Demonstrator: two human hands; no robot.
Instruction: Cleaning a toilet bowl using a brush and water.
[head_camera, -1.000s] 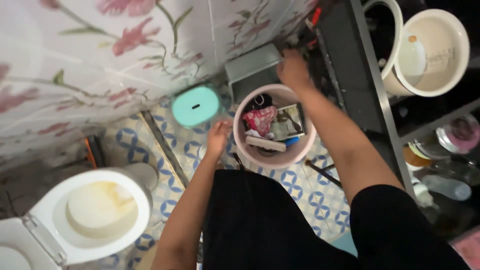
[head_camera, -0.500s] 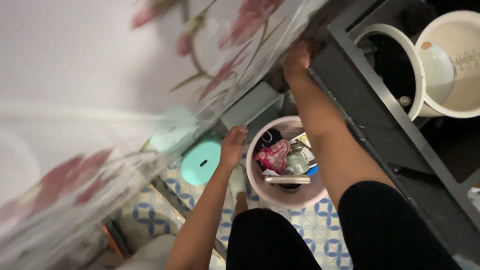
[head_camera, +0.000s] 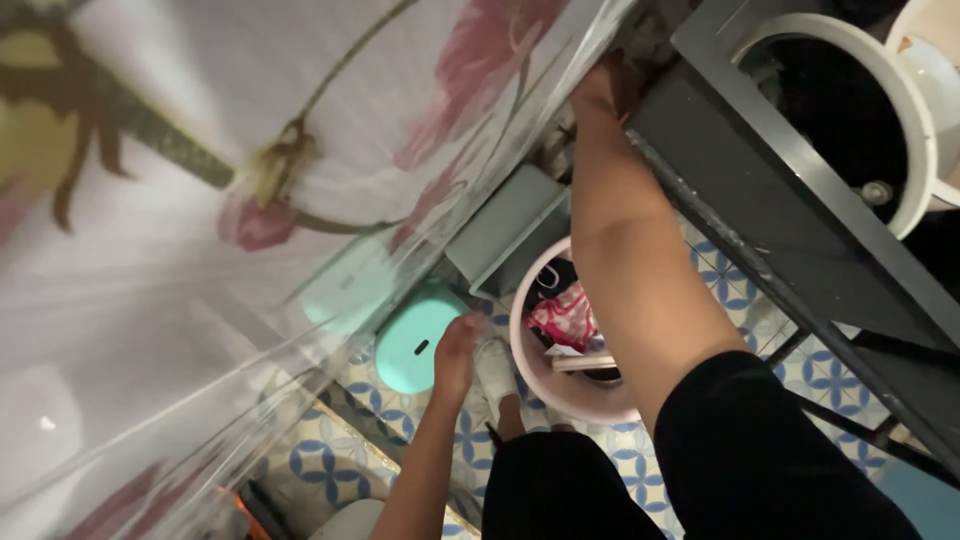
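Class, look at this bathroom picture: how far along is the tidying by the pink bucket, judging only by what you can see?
Done: the pink bucket already holds packets and odds and ends. In hand: the right hand reaches up behind the dark metal rack; whether it grips anything is hidden. The left hand hangs beside the mint stool. Left: the grey box stands on the floor.

Bare forearms, short black sleeve on right arm, black garment over the legs
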